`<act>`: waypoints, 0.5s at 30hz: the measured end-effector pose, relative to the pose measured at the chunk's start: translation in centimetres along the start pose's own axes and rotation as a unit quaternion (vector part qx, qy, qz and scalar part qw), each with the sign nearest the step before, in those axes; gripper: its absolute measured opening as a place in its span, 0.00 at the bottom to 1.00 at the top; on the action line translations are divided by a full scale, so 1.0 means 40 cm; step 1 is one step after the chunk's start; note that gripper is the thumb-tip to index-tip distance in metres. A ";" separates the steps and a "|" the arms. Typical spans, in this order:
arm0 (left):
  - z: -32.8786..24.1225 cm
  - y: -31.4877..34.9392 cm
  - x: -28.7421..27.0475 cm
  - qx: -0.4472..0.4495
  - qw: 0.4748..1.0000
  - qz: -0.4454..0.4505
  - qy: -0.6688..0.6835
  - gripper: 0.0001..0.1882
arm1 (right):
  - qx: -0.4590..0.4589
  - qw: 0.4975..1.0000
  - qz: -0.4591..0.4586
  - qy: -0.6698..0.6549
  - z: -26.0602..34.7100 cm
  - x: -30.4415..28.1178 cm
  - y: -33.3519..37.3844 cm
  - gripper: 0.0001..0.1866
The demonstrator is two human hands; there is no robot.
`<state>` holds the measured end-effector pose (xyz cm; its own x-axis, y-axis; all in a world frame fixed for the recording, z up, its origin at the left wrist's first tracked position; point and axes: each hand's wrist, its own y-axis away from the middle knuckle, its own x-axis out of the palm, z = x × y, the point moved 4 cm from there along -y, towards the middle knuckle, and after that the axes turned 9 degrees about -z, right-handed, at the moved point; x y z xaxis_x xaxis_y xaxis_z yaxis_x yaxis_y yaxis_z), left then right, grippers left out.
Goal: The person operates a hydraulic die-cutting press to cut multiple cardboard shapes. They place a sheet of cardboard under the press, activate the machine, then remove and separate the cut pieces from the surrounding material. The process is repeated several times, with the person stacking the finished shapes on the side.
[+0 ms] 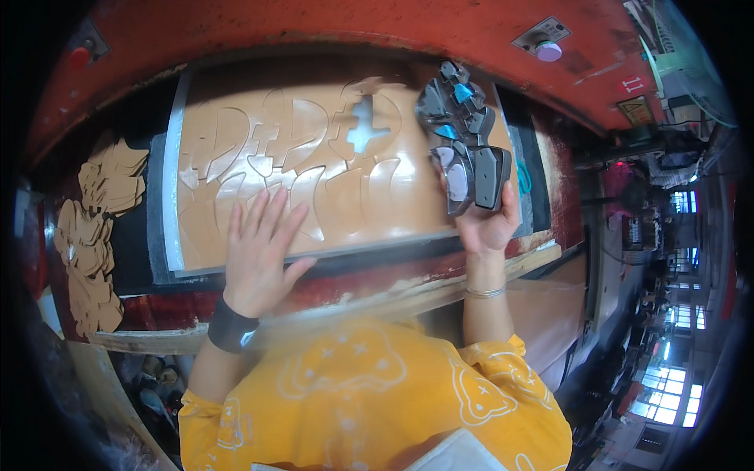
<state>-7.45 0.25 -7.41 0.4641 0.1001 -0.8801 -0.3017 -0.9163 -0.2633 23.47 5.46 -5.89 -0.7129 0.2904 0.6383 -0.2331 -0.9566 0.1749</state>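
A tan sheet like leather lies on a pale cutting board, with curved shapes cut through much of its left and middle. One cut-out gap shows the white board beneath. My left hand rests on the sheet's near left part, palm down and fingers spread. In my right hand is the near end of a metal cutting die with dark grey pads and bits of blue. The die lies over the right part of the sheet; whether it touches the sheet I cannot tell.
Stacks of cut tan pieces sit at the far left of the bench. Across the back runs a red machine body with a pale knob at right and a red one at left. A wooden edge strip borders the near side.
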 end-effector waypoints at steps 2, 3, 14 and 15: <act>0.001 0.000 0.000 -0.003 1.000 -0.002 -0.006 0.40 | -0.061 0.992 0.033 0.110 0.023 0.008 0.012 0.31; 0.001 -0.002 0.000 -0.002 1.000 -0.004 -0.008 0.40 | -0.125 0.964 0.063 0.227 0.029 0.018 0.019 0.30; 0.002 -0.017 -0.001 -0.023 0.999 0.026 0.006 0.40 | -0.391 0.572 0.068 0.718 -0.043 0.066 0.045 0.23; 0.002 -0.020 -0.001 -0.024 0.999 0.025 0.008 0.40 | -0.392 0.568 0.069 0.720 -0.044 0.067 0.044 0.23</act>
<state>-7.31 1.00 -7.21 0.4631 0.0484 -0.8850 -0.2845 -0.9376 -0.2001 19.97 4.59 -5.20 -0.4303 0.4726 -0.7691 0.0695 -0.8321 -0.5502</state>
